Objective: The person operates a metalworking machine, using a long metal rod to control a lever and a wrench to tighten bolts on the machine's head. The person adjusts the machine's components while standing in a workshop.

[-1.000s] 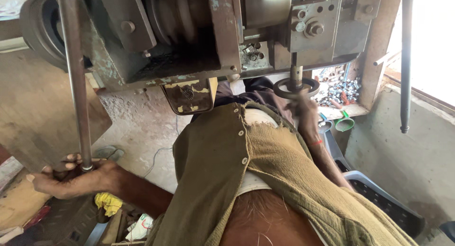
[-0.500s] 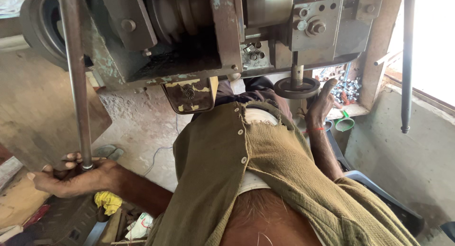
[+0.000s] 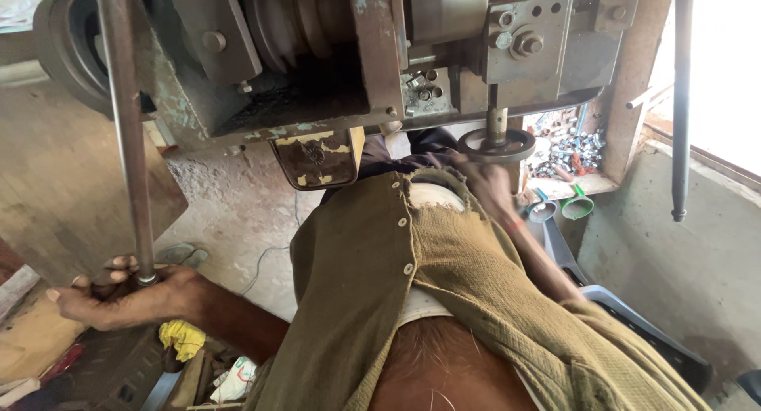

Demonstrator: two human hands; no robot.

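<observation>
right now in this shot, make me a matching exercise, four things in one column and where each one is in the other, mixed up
Things:
1. left hand
2. right hand
3. yellow rag
4. green funnel

Places:
A. on the ledge to the right of the machine, beside a blue funnel
B. gripping the bottom end of the long metal lever
C. low down, just under the forearm
D. up at the small round handwheel under the machine

Pairs: 1-B, 2-D, 3-C, 4-A
</observation>
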